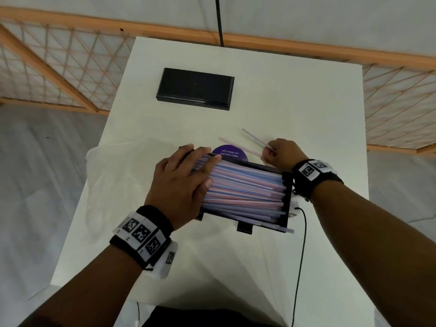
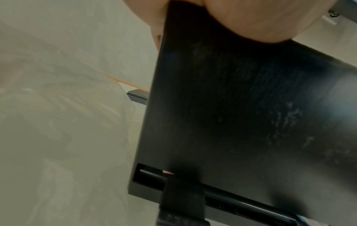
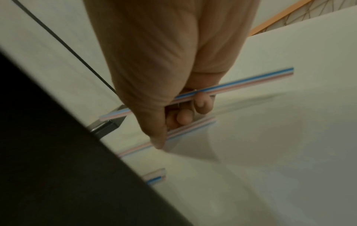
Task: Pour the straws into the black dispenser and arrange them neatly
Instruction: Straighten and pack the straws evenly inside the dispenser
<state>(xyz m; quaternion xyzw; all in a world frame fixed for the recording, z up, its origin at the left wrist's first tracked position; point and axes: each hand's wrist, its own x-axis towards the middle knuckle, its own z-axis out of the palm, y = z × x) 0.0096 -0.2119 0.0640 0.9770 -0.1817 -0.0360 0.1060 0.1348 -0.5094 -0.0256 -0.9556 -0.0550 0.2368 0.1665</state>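
Observation:
The black dispenser (image 1: 286,201) stands in the middle of the white table, packed with pink and blue striped straws (image 1: 245,187) lying lengthwise. My left hand (image 1: 207,168) lies flat over the left end of the straws, fingers stretched towards the far wall. The left wrist view shows my palm against the dispenser's dark front (image 2: 241,114). Behind the dispenser's right end, my right hand (image 1: 269,152) pinches a loose straw (image 3: 251,81) in its curled fingers. Its thumb touches a second straw (image 3: 185,130) on the table. Both loose straws (image 1: 254,138) point away to the far left.
The dispenser's black lid (image 1: 195,88) lies at the back of the table. A crumpled clear plastic bag (image 1: 113,166) sits left of the dispenser, a purple round sticker (image 1: 230,152) just behind it. A black cable (image 1: 300,244) runs along the right. Another straw end (image 3: 154,175) pokes out beside the dispenser.

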